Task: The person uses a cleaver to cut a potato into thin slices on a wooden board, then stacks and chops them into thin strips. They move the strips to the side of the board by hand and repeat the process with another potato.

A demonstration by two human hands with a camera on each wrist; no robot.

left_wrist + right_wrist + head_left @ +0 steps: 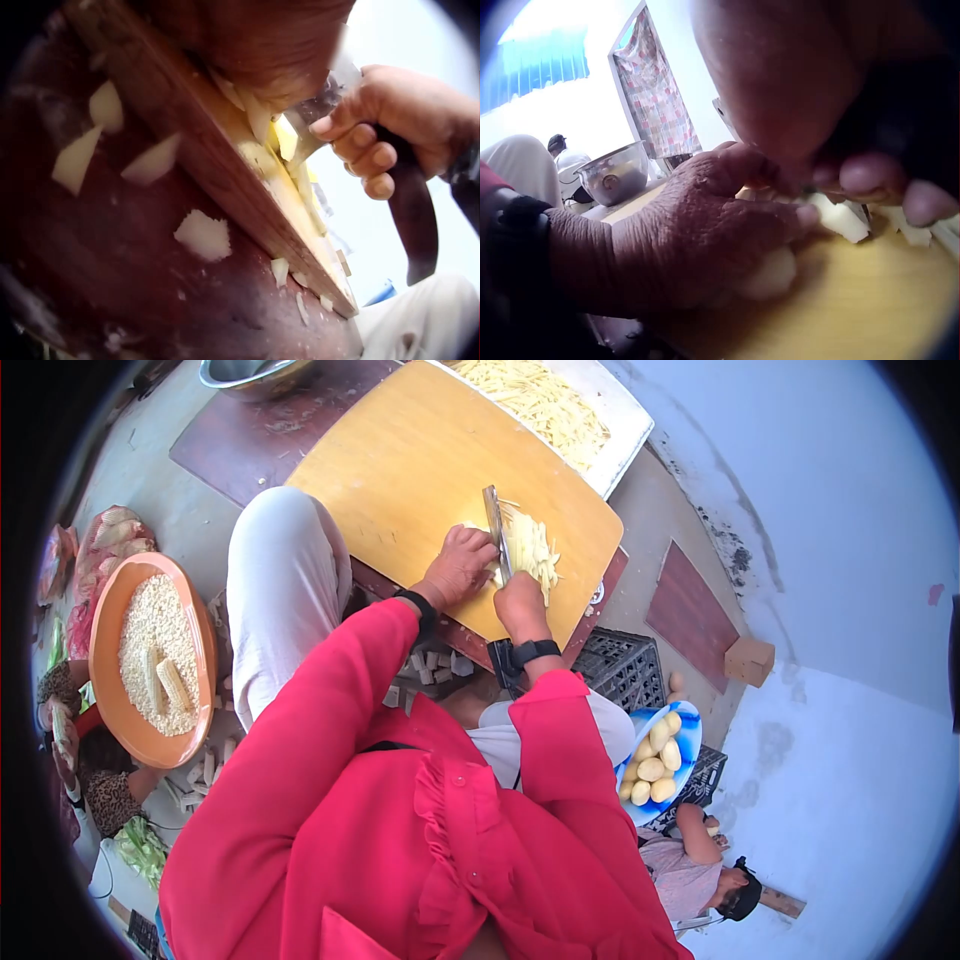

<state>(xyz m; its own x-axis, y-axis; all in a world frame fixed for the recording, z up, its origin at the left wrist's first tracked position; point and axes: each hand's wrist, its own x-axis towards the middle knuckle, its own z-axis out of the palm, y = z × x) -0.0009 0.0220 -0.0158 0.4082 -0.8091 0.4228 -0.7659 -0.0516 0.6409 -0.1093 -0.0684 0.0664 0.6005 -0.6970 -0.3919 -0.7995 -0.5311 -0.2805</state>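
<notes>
In the head view my right hand grips the dark handle of a kitchen knife, its broad blade standing over the wooden cutting board. My left hand is close beside the blade, fingers curled over a peeled potato, which the hand partly hides. Cut potato strips lie heaped on the blade's other side. The left wrist view shows the right hand's fingers wrapped around the handle, and potato pieces at the board's edge under the left hand.
Beyond the board stands a white tray of potato strips. Peeled potatoes fill a blue-and-white basin at the right. An orange basin of corn kernels is at the left. A metal bowl stands behind; another person sits nearby.
</notes>
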